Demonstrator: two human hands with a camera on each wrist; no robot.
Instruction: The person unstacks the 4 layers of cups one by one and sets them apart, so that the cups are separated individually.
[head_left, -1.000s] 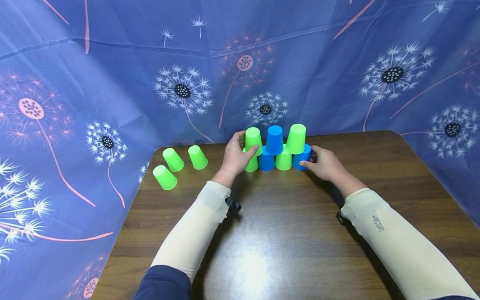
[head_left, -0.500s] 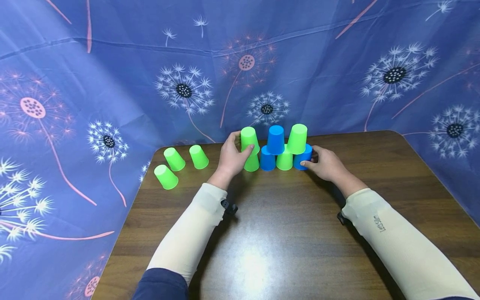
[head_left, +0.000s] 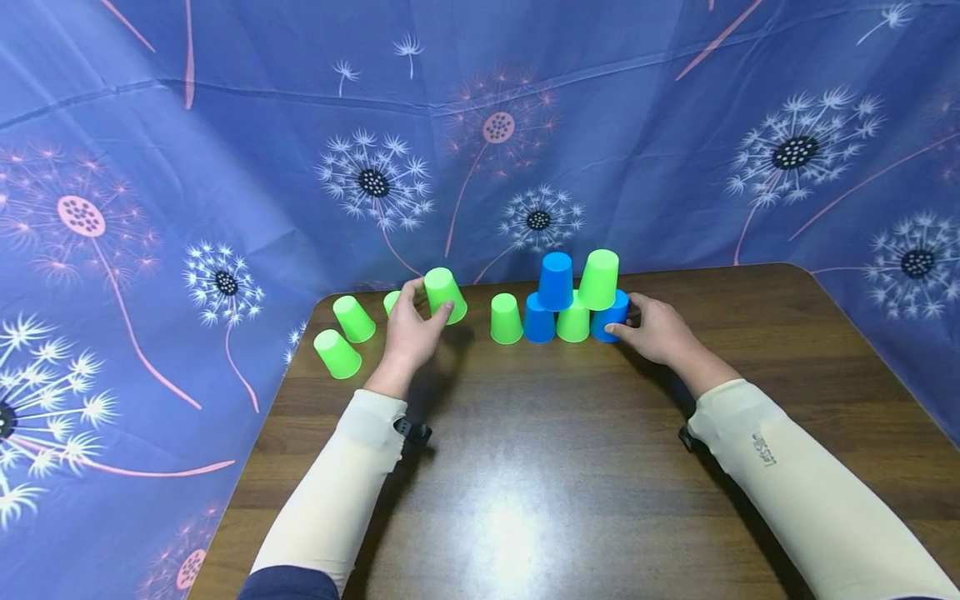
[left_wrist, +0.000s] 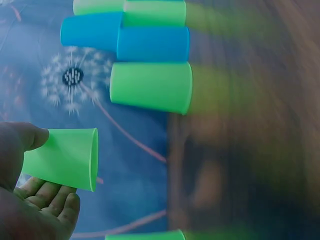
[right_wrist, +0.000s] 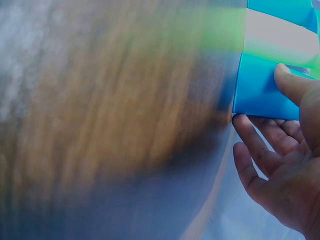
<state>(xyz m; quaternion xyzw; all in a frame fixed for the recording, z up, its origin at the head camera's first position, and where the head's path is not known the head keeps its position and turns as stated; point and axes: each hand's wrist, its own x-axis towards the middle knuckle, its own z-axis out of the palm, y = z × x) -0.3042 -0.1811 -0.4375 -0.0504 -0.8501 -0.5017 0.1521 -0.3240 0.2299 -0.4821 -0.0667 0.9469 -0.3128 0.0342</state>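
In the head view my left hand (head_left: 409, 337) grips an upside-down green cup (head_left: 443, 292) between thumb and fingers, raised off the table. The left wrist view shows the same cup (left_wrist: 67, 157) with its rim facing away from the palm. My right hand (head_left: 662, 332) holds the side of the blue cup (head_left: 611, 321) at the right end of a row, its thumb on the front. That row also has a green cup (head_left: 506, 319), a blue cup (head_left: 539, 320) and a green cup (head_left: 573, 322). On top stand a blue cup (head_left: 556, 282) and a green cup (head_left: 599, 279).
Two upside-down green cups, a rear one (head_left: 354, 318) and a front one (head_left: 337, 354), stand at the table's left. Another green cup (head_left: 390, 302) is mostly hidden behind my left hand. A patterned blue cloth (head_left: 637, 150) hangs behind the wooden table (head_left: 570, 467).
My left hand has lifted the green cup off the left end of the upper row and carried it leftward. My right hand stays at the blue cup.
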